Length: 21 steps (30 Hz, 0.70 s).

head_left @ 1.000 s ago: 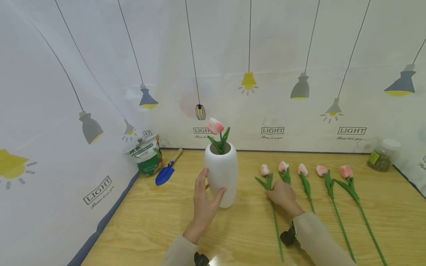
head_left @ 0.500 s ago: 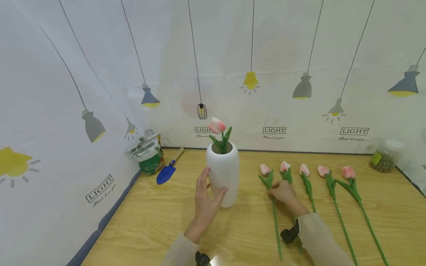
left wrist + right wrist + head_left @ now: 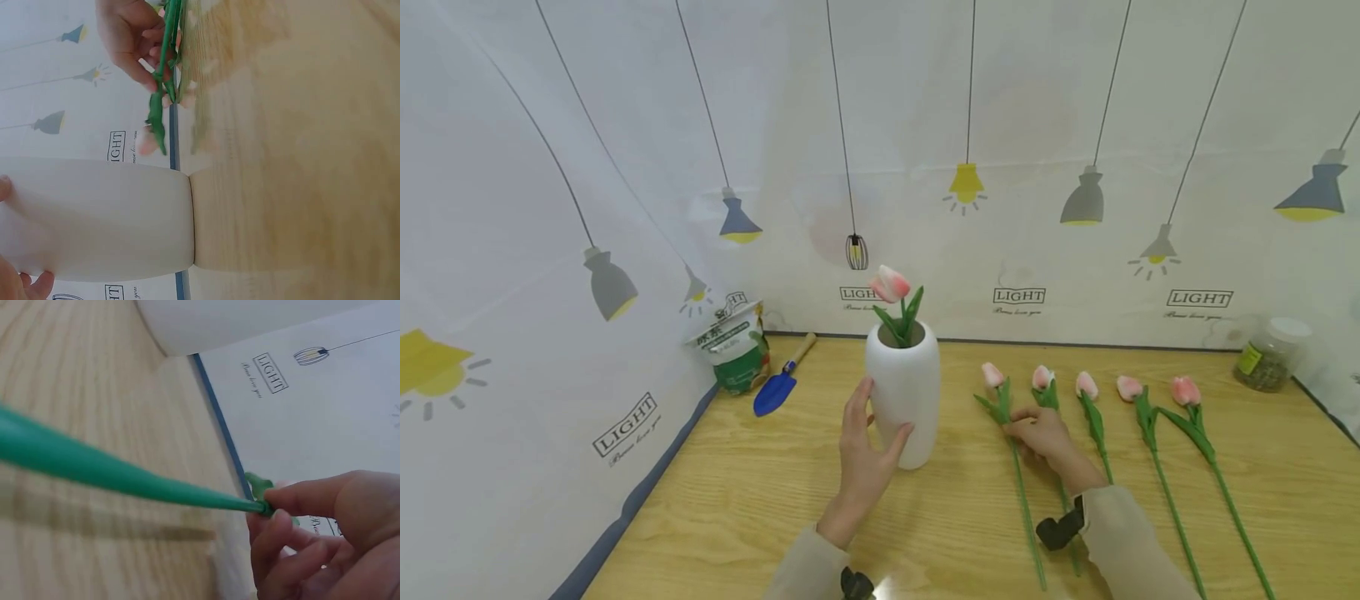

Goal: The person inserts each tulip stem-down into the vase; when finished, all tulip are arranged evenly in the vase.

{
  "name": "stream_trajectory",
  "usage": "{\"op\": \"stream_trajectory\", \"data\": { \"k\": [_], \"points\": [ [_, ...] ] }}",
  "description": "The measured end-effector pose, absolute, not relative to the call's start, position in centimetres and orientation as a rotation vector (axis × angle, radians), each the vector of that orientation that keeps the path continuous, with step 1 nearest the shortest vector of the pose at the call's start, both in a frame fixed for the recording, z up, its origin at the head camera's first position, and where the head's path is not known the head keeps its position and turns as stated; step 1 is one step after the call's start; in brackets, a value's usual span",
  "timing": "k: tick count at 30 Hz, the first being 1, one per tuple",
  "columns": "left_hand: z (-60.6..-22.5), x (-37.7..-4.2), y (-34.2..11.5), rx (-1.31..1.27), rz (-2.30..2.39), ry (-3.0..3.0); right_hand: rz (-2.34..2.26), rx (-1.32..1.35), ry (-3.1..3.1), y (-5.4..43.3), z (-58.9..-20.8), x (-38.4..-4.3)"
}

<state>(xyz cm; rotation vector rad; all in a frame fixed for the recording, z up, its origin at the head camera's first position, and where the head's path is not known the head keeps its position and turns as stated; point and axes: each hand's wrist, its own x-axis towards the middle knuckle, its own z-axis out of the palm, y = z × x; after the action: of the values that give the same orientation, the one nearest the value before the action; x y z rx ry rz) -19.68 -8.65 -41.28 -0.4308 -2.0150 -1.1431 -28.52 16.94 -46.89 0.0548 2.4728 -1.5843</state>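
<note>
A tall white vase stands upright on the wooden table, one pink-and-white tulip with green leaves rising from its mouth. My left hand holds the vase low on its left side, thumb across the front and fingers round the far left. To the right, my right hand pinches another tulip just below its leaves. In the right wrist view this tulip's green stem runs from between thumb and fingers toward the camera, above its shadow on the table. The left wrist view shows the vase's lower body.
Several more pink tulips lie in a row right of the held one, stems toward me. At the back left are a green-and-white bag and a blue trowel. A lidded jar stands back right. Printed cloth walls enclose the table.
My right hand has tightened on the leftmost tulip and shifted it slightly, its bloom tipping up and to the left. The left hand and the vase stay as they were.
</note>
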Motion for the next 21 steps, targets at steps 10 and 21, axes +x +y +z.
{"op": "stream_trajectory", "data": {
  "k": [10,21],
  "points": [
    [-41.3,-19.6,-8.6,-0.426,-1.134,-2.013,-1.771,-0.107,2.278,17.0,-43.6,-28.5],
    [-44.1,-21.8,-9.4,-0.426,-1.125,-2.030,-2.065,-0.344,2.134,16.0,-37.6,-28.1]
  ]
}}
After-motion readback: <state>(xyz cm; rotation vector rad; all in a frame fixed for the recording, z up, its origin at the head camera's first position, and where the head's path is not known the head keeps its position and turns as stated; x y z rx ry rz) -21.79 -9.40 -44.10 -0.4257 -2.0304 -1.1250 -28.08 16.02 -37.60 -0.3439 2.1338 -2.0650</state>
